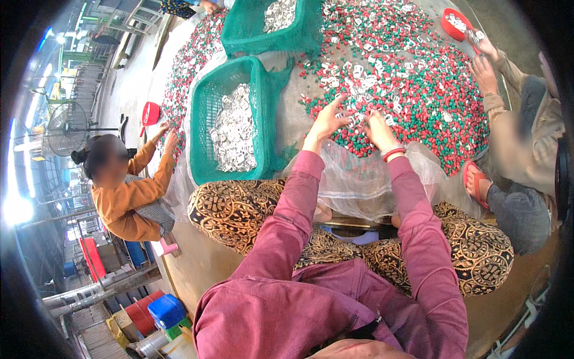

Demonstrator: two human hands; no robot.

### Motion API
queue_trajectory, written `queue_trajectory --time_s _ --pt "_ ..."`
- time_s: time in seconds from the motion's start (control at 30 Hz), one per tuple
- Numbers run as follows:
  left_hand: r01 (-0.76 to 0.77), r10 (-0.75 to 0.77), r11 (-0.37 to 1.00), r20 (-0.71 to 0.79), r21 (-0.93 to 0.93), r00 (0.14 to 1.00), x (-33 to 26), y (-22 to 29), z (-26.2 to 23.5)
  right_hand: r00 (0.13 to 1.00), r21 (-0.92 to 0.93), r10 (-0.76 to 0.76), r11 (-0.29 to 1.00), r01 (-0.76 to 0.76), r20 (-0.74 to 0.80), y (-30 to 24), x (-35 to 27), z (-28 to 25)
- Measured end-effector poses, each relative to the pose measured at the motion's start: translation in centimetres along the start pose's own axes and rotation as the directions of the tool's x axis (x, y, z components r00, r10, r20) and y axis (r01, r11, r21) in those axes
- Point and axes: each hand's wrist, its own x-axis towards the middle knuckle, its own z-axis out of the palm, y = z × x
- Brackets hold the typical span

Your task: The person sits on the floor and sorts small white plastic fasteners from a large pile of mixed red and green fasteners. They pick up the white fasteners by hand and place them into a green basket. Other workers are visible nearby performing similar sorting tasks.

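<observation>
A big heap of small red, green and white plastic pieces (412, 78) covers the floor in front of me. My left hand (327, 119) reaches into the heap's near edge with fingers spread over white pieces. My right hand (378, 127), with a red band at the wrist, rests close beside it, fingers curled down among the pieces; whether it grips any is hidden. A green mesh basket (206, 113) half filled with white pieces stands just left of my left hand. Clear plastic sheeting (359, 179) lies over my knees under both forearms.
A second green basket (245, 30) of white pieces stands farther back. A person in orange (128, 197) sorts at the left; another person (520, 137) sits at the right near a red bowl (455, 24). A red scoop (149, 113), a fan (66, 127) and colourful containers (164, 311) lie left.
</observation>
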Motion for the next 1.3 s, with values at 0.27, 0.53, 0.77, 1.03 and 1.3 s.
queue_trajectory --time_s 0.27,0.53,0.77,1.03,1.3 --pt "0.199 -0.161 0.921 0.139 -0.335 0.977 -0.8 2.2 0.2 0.936 0.353 0.353 0.874 -0.334 0.014 -0.3 0.7 -2.6" --pt "0.132 -0.101 0.879 -0.091 0.458 0.991 -0.2 -3.4 0.2 0.914 0.967 0.318 -0.073 -0.244 0.254 -0.1 -0.8 -9.6" --pt "0.274 -0.218 0.713 0.168 -0.645 0.962 -0.5 2.0 2.5 0.922 0.508 0.313 0.769 -0.388 0.229 3.4 -2.2 -5.2" --pt "-0.061 0.032 0.874 0.069 0.481 0.997 -1.6 -2.2 5.7 0.861 0.181 0.508 0.845 -0.503 0.021 1.2 -2.7 -4.0" --pt "0.223 -0.195 0.965 -0.192 0.14 0.962 -2.2 -1.3 7.3 0.961 -0.072 0.271 0.959 -0.275 -0.058 0.8 -4.9 -2.3"
